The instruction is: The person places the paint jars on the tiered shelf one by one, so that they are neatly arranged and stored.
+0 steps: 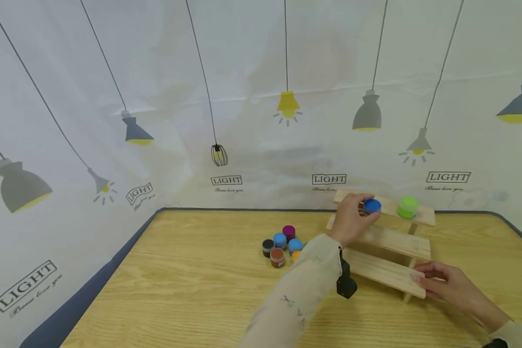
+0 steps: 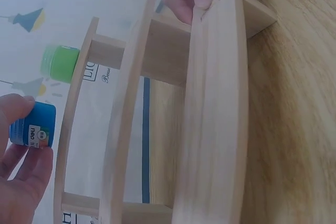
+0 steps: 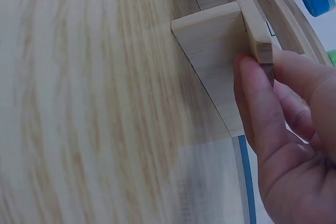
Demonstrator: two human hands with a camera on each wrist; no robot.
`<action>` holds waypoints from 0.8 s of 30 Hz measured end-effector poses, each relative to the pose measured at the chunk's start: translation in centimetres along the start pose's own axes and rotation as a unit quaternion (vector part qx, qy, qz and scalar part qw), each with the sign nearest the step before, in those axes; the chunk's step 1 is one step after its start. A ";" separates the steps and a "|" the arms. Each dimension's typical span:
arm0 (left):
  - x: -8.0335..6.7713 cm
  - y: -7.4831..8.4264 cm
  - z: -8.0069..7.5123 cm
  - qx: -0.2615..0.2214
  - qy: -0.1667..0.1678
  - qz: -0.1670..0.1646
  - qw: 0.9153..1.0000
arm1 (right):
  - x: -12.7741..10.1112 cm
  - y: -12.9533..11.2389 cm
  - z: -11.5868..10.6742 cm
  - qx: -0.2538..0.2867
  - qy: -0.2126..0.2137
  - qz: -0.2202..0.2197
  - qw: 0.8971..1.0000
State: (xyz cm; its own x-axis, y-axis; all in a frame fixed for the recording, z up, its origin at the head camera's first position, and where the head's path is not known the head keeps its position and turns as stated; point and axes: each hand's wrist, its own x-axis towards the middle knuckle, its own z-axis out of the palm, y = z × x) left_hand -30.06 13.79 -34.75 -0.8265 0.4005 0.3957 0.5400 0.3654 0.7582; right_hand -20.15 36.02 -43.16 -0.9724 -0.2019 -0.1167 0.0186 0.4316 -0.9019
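A: One blue jar (image 1: 372,206) is held at the top step of the wooden rack (image 1: 391,239). Confirm position.

B: Confirmed. Left hand (image 1: 351,220) pinches the blue jar between thumb and curled fingers (image 2: 21,174). The head view places the jar at the left part of the top step; whether it rests on the board or sits just above it cannot be told. The left wrist view shows a white label on its side.

A: Adjacent item?

B: One green jar (image 1: 407,207) stands upright on the same step, to the right of the blue jar, apart from it.

A: State of the other hand?

B: Right hand (image 1: 450,285) grips the right end of the lowest step. In the right wrist view the thumb (image 3: 257,106) lies against the board's end edge, fingers curled behind it, clamped on the wood.

A: Rack placement?

B: Three steps, standing on the wooden table (image 1: 191,290) toward its back right, near the lamp-print backdrop (image 1: 226,121).

A: Remaining stock?

B: Cluster of small jars (image 1: 282,246) on the table, left of the rack, touching one another: black, light blue, purple, brown, a second blue, an orange one partly hidden by the sleeve (image 1: 300,295).
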 end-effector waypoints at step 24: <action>1.8 0.3 1.6 0.005 0.020 -0.007 1.000 | -0.1 0.0 -0.1 0.008 -0.001 -0.008 1.000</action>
State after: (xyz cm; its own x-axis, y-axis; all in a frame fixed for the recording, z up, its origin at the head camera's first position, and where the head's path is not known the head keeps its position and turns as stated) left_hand -31.11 15.98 -34.71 -0.8392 0.3613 0.4064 0.5303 0.3786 0.7586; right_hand -20.09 36.18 -43.13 -0.9723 -0.2102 -0.1023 0.0062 0.4140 -0.9102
